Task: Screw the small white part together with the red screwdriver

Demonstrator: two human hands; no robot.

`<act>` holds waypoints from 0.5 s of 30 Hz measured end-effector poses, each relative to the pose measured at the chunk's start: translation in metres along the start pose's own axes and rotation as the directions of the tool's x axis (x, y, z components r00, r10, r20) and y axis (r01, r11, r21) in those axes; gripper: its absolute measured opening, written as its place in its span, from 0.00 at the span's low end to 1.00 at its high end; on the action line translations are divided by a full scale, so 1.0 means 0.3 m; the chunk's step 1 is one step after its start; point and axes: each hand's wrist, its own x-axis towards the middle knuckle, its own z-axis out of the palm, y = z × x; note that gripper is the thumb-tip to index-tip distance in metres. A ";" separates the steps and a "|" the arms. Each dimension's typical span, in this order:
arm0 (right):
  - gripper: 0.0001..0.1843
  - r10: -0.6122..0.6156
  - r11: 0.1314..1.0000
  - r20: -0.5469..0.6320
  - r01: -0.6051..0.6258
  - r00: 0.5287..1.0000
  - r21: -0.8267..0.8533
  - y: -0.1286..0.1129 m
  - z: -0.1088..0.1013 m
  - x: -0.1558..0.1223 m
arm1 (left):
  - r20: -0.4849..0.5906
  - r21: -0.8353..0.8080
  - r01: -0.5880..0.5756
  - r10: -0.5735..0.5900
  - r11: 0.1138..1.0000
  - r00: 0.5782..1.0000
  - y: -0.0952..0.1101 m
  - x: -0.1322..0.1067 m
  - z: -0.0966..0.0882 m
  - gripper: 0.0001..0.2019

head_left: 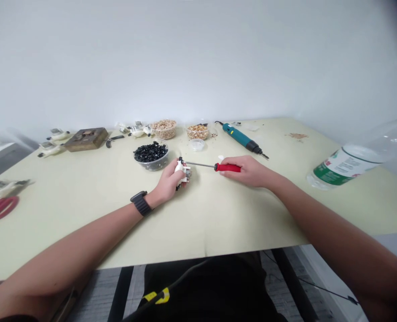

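While your left hand (166, 183) curls closed around a small white plastic part (183, 172), your right hand (243, 171) wraps around a red-handled screwdriver (227, 167), its thin steel shaft reaching across to the top of that part. Both hands sit over the middle of the pale tabletop (205, 223), with a clear bowl of black pieces (150, 157) just behind your left hand.

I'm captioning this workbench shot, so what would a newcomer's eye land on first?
The red-handled screwdriver catches the eye at the centre, gripped in the right hand, its tip at a white plastic part held in the left hand. Behind them sits a bowl of black parts, and further right lies a teal electric screwdriver.
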 end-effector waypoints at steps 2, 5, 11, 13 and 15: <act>0.20 0.000 1.000 0.015 0.000 1.000 0.006 0.000 -0.009 -0.004 | 0.008 0.002 0.005 -0.005 1.000 1.000 -0.001 -0.001 -0.001 0.11; 0.22 0.003 1.000 0.038 -0.004 0.999 0.020 -0.004 -0.016 -0.008 | 0.013 -0.001 0.011 -0.011 1.000 1.000 -0.002 -0.002 -0.001 0.11; 0.24 0.046 0.999 0.087 -0.048 0.995 0.019 -0.017 -0.028 -0.014 | 0.030 -0.055 0.033 -0.031 0.998 0.999 -0.012 0.000 -0.002 0.11; 0.24 0.040 0.999 0.098 -0.041 0.994 0.015 -0.023 -0.034 -0.015 | 0.038 -0.066 0.037 -0.034 0.997 0.999 -0.018 0.002 -0.005 0.12; 0.24 0.038 0.998 0.102 -0.042 0.994 0.045 -0.031 -0.038 -0.017 | 0.055 -0.071 0.029 -0.025 0.997 0.998 -0.023 0.004 -0.009 0.12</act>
